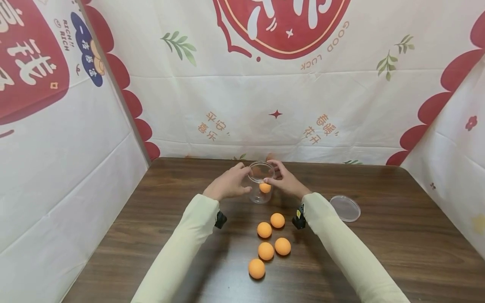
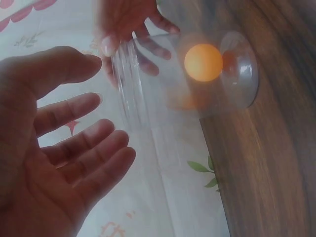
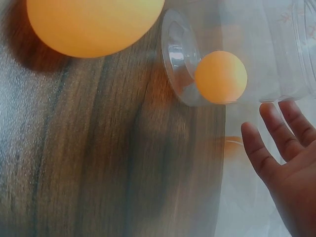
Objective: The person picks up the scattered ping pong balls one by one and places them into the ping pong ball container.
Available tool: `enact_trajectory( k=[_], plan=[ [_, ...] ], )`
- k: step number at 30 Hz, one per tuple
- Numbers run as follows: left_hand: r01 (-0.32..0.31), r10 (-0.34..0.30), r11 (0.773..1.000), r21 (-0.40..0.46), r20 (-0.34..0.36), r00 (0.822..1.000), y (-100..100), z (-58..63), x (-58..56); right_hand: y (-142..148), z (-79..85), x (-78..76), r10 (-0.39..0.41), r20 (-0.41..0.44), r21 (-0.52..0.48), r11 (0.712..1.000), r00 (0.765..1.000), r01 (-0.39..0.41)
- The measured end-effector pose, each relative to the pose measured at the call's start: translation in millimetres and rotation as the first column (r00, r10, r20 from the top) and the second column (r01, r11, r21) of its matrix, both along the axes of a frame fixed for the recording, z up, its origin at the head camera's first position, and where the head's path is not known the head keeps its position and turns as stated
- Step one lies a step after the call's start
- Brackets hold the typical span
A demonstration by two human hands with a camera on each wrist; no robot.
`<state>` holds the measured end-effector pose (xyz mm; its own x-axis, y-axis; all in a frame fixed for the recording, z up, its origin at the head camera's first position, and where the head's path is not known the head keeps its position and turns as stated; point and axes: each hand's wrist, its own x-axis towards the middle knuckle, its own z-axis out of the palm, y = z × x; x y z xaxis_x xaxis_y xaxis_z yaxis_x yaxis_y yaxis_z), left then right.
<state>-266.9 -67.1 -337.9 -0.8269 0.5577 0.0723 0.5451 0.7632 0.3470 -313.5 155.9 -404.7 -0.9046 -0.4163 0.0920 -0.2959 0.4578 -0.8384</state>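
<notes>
A clear plastic jar (image 1: pixel 259 198) stands upright and lidless near the far edge of the wooden table. One orange ball (image 2: pixel 203 62) shows inside it, through the wall. My left hand (image 1: pixel 229 183) is to the left of the jar, fingers spread and nothing in its palm; the left wrist view has a small gap between these fingertips and the rim. On the other side, my right hand (image 1: pixel 287 183) has its thumb by the rim and its fingers extended, some fingertips right at the jar wall in the right wrist view.
Several orange balls (image 1: pixel 266 251) lie loose on the table (image 1: pixel 151 252) in front of the jar, between the forearms. To the right lies a round clear lid (image 1: pixel 345 208). A printed cloth (image 1: pixel 235 97) hangs behind the table and along both sides.
</notes>
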Motion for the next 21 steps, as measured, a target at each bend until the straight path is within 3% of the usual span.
enact_trajectory(
  k=[6,21],
  plan=[
    [0.041,-0.041,0.999,-0.016,0.02,0.999,3,-6.9,8.6,0,0.2,0.2,-0.004,0.003,0.0,1.0,1.0,0.004],
    [0.131,-0.131,0.988,-0.087,0.007,0.991,13,-34.0,17.9,1,-6.9,-4.7,0.012,-0.03,-0.006,1.0,0.999,-0.013]
  ],
)
